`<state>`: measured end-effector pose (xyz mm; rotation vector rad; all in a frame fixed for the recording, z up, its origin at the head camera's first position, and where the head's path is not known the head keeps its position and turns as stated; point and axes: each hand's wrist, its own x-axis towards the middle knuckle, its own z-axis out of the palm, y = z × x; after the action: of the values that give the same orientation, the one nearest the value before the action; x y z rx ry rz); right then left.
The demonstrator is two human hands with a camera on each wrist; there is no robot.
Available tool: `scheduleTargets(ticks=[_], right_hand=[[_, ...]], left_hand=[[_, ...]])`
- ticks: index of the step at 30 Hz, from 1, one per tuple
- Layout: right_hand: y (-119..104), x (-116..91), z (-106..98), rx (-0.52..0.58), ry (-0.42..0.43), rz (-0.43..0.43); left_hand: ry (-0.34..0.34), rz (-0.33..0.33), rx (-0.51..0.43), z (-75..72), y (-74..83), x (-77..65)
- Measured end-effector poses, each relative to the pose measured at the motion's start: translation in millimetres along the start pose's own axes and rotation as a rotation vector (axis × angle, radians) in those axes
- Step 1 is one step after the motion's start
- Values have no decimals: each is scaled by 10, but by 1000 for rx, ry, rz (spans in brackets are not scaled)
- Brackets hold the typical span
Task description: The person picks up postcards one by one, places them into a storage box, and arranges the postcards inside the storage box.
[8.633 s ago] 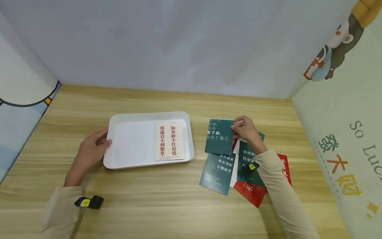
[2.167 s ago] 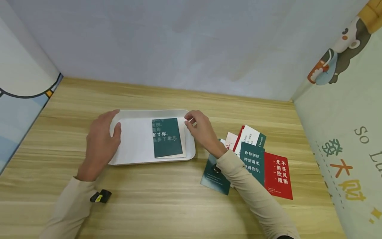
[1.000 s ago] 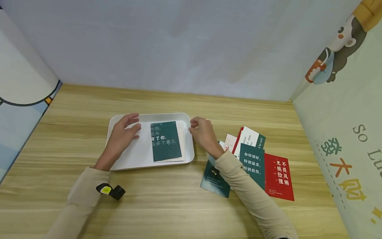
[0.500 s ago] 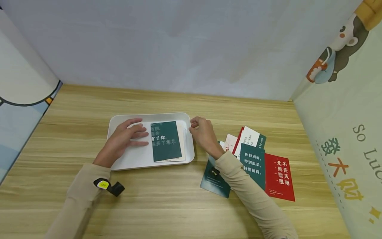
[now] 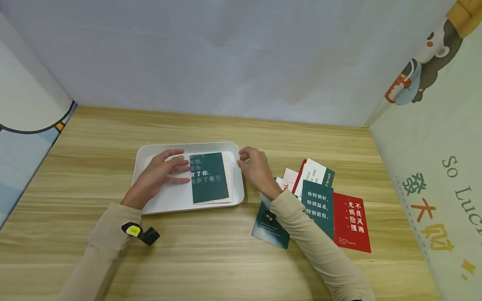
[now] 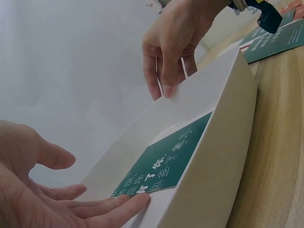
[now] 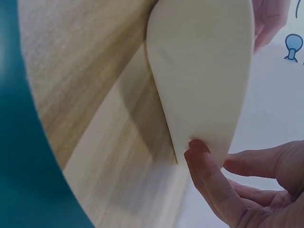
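Note:
A white tray [image 5: 173, 198] lies on the wooden table. Inside its right half, a dark green card [image 5: 211, 184] with white lettering rests on a cream card [image 5: 230, 179], of which only the right and lower edges show. My left hand [image 5: 158, 174] reaches over the tray's left part; its extended fingers come up to the green card's left edge, and the left wrist view shows fingertips [image 6: 142, 199] at that edge. My right hand [image 5: 257, 171] pinches the tray's right rim, thumb on the rim and fingertips [image 7: 199, 147] against the outer wall.
To the right, several loose cards overlap: a dark green one [image 5: 318, 205], a red one [image 5: 352, 221], a white-and-green one [image 5: 314, 173] and another green one [image 5: 269, 230] partly under the right forearm. A pale cloth wall [image 5: 226, 62] rises behind the table.
The green card, earlier in my right hand over the pile, now lies in the tray. My right hand has moved to the tray's right rim, my left from its left edge to the card.

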<state>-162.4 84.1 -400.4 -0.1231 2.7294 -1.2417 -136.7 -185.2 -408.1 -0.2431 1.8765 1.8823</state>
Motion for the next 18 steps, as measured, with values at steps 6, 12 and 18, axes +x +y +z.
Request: scheduleTargets(ticks=[6,12,18], right_hand=[[-8,-2,1,-10,-6,5],[-18,-9,1,-12,-17,8],[-32,-6,-1,-15,-19,11]], left_hand=[[-20,11,54,24,-1,32],[-34,19,108,51,-6,68],[-15,0,141,83,5,114]])
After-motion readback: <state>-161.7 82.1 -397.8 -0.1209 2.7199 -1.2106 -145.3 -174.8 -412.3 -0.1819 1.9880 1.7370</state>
